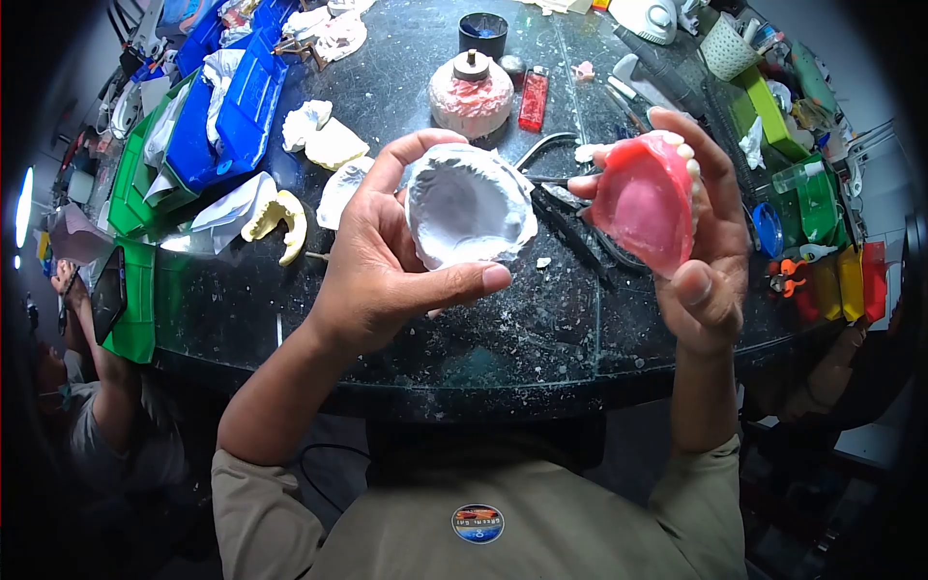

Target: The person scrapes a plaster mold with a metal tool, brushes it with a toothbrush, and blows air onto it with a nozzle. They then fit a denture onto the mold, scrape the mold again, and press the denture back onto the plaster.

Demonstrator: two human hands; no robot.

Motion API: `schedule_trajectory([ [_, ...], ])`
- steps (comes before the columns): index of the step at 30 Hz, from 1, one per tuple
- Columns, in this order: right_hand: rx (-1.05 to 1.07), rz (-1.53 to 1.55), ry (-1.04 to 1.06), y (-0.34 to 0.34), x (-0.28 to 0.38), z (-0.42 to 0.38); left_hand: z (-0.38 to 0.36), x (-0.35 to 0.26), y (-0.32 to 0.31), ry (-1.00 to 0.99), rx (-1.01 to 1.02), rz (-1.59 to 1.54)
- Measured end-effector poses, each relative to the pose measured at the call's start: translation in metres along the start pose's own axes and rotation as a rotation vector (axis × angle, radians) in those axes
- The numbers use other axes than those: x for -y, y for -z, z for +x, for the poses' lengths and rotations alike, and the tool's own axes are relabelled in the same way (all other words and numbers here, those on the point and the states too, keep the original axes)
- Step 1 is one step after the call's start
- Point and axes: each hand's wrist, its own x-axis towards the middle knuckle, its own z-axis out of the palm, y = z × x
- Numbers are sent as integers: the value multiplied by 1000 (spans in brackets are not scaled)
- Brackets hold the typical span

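Observation:
My left hand [372, 256] grips a white plaster dental cast [471, 208] by its edges, thumb along the near rim and fingers round the far side. Its hollow face is turned up toward me. In my right hand [715, 232] is a pink denture [643, 198] with a row of white teeth along its right edge. Thumb and fingers hold it at its sides, its smooth pink palate facing me. The two pieces are apart, both raised above the dark bench [464, 358]. Pliers [546, 145] lie on the bench between and behind them.
Behind the hands stand a plaster-spattered burner [471, 97], a red lighter [533, 99] and a black cup [482, 35]. Plaster pieces [333, 143] and a yellowish arch [280, 227] lie left. Blue bins [232, 116] and green bins [135, 203] line the left; a person's arm [111, 387] is beyond.

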Motion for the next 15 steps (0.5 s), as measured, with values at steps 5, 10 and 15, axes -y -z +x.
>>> schedule_trajectory([
  [5, 22, 123, -76, 0, -1, 2, 0, 0, -7, 45, -42, -40],
  [10, 42, 138, -84, 1, -2, 2, -3, -3, -5, 103, -37, -33],
  [15, 71, 121, -123, 0, 2, 1, -4, -8, -6, 150, -32, -68],
])
